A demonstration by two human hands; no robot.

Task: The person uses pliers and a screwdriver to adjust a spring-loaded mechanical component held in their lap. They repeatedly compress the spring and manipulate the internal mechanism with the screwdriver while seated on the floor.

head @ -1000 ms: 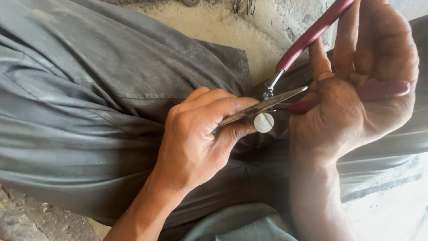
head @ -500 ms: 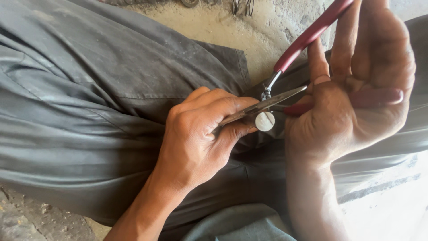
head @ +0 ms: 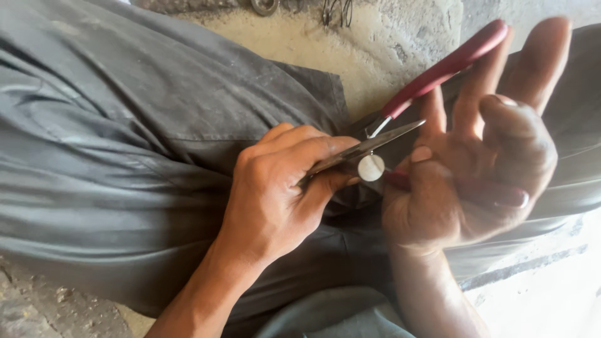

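Item: hand work over the lap, seen from above. The left hand [head: 275, 194] was closed in a pinch, thumb and forefinger clamped on the near end of the metal blades [head: 369, 147] of a pair of red-handled shears [head: 438, 69], and also pressing a small round white disc [head: 371, 168] against the underside of those blades. The right hand [head: 476, 169] was spread, fingers upright and palm toward the camera; one red handle rose clear past the fingertips toward the upper right, while the second red handle [head: 494, 195] lay across the palm, pinned there by the thumb, so that hand counted as holding the tool though the fingers were not curled. The blades appeared nearly closed; whether an edge had entered the disc could not be told, since the thumb covered the contact. The disc showed a full round outline with no visible notch or cut, so by judgement the work on it was at its start or mid-way, not finished. Both hands sat above grey trousers [head: 125, 156]. Beyond the knees lay pale dusty ground [head: 300, 44], with a metal ring [head: 265, 6] and bent wire pieces [head: 336, 11] at its far edge, untouched.
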